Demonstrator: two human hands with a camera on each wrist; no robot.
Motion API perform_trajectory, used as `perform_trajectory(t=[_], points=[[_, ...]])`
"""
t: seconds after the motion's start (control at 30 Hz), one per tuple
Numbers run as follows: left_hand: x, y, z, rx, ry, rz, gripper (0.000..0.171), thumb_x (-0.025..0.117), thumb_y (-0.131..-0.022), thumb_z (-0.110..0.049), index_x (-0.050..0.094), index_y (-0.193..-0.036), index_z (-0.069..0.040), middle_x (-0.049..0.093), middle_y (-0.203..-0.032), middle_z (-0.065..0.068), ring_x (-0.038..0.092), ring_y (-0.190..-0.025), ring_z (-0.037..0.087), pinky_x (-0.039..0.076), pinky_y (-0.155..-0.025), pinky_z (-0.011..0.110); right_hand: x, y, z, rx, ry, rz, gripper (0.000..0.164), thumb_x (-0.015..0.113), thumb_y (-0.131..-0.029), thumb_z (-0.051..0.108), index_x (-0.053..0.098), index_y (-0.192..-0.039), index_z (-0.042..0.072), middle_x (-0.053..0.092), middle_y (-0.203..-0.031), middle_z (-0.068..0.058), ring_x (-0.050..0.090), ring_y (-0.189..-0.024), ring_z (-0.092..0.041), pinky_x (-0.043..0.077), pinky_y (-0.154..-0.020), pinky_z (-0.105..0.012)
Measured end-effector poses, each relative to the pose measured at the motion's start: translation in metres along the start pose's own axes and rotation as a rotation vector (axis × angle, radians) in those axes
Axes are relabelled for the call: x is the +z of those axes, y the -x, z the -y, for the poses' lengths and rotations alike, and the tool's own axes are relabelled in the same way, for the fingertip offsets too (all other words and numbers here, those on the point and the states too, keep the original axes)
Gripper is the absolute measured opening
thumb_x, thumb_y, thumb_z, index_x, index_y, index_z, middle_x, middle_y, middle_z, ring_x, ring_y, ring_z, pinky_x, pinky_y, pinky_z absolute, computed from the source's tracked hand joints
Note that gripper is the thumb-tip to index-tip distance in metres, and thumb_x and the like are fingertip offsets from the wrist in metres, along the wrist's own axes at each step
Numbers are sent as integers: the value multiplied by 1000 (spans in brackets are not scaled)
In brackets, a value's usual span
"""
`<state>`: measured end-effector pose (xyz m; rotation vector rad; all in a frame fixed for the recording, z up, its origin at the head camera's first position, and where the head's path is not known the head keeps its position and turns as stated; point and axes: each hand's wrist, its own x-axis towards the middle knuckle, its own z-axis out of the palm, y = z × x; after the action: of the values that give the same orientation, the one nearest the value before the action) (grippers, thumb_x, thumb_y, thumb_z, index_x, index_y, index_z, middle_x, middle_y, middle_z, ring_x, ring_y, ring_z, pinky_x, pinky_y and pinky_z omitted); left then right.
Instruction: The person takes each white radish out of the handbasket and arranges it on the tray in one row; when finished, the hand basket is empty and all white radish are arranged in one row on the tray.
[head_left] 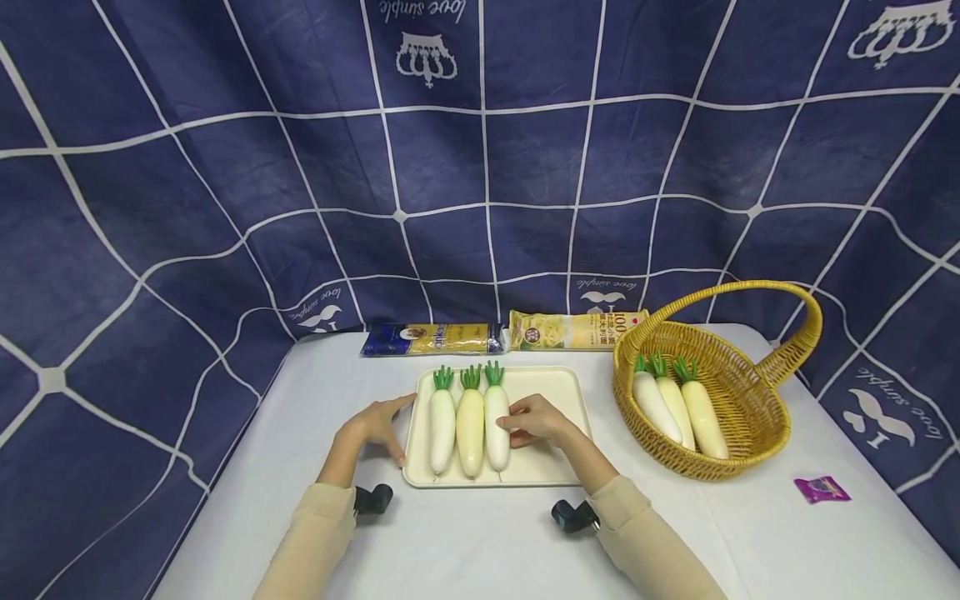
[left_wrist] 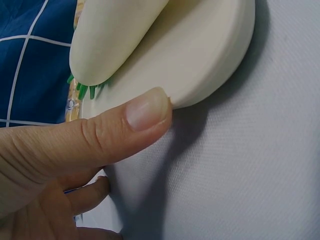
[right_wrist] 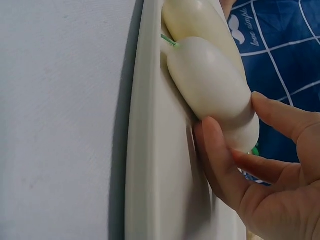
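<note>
Three white radishes with green tops lie side by side on a cream tray (head_left: 555,392): a left radish (head_left: 442,429), a yellower middle radish (head_left: 470,429) and a right radish (head_left: 495,412). My right hand (head_left: 538,421) holds the right radish by its side; in the right wrist view thumb and fingers pinch its body (right_wrist: 210,75) close over the tray. At the tray's left edge is my left hand (head_left: 372,423), fingers spread. Its thumb (left_wrist: 135,117) touches the tray's rounded corner in the left wrist view, beside the left radish's pale body (left_wrist: 110,40).
A wicker basket (head_left: 750,392) with a tall handle stands at the right, with three more radishes (head_left: 701,408) inside. Two noodle packs, one blue and yellow (head_left: 435,338), one yellow (head_left: 573,330), lie behind the tray. A small purple packet (head_left: 822,489) lies at the right front.
</note>
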<state>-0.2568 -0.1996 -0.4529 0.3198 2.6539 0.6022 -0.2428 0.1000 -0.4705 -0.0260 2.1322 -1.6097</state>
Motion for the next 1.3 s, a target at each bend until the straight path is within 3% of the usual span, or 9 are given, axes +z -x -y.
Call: perform_trajectory(t=[0.27, 0.63, 0.87, 1.2, 1.3], points=[[0, 2, -1, -14, 6, 5, 118, 92, -44, -18, 34, -146, -9, 42, -140, 26, 34, -130, 47, 31, -103, 64, -8, 11, -9, -27, -1, 3, 56, 68, -85, 15, 46, -125, -18, 62, -94, -20, 67, -69, -18, 60, -65, -31], [-1, 3, -1, -12, 3, 8, 117, 92, -44, -17, 34, -145, -8, 41, -141, 26, 33, -131, 47, 31, -103, 64, -29, 43, -22, -170, 83, 69, 60, 65, -88, 20, 42, -128, -19, 65, -100, -21, 68, -80, -30, 59, -70, -39], [0, 2, -2, -8, -3, 0, 116, 92, -44, -16, 36, -145, -8, 43, -140, 26, 36, -129, 47, 32, -103, 63, -52, 73, -22, -229, 163, 46, 59, 64, -88, 22, 44, -129, -15, 64, -92, -11, 67, -79, -27, 58, -72, -36], [1, 2, -2, 12, 3, -11, 118, 93, -42, -16, 35, -144, -6, 41, -141, 26, 37, -129, 45, 33, -105, 59, -90, 118, -21, -312, 157, 66, 59, 63, -88, 12, 37, -132, -18, 62, -96, -14, 66, -86, -34, 59, -72, -37], [0, 3, -2, 10, -2, -10, 117, 93, -42, -15, 36, -144, -6, 41, -141, 27, 37, -129, 46, 33, -104, 60, -102, 129, -16, -359, 200, 45, 57, 63, -88, 11, 39, -130, -18, 62, -96, -15, 67, -83, -25, 59, -71, -33]])
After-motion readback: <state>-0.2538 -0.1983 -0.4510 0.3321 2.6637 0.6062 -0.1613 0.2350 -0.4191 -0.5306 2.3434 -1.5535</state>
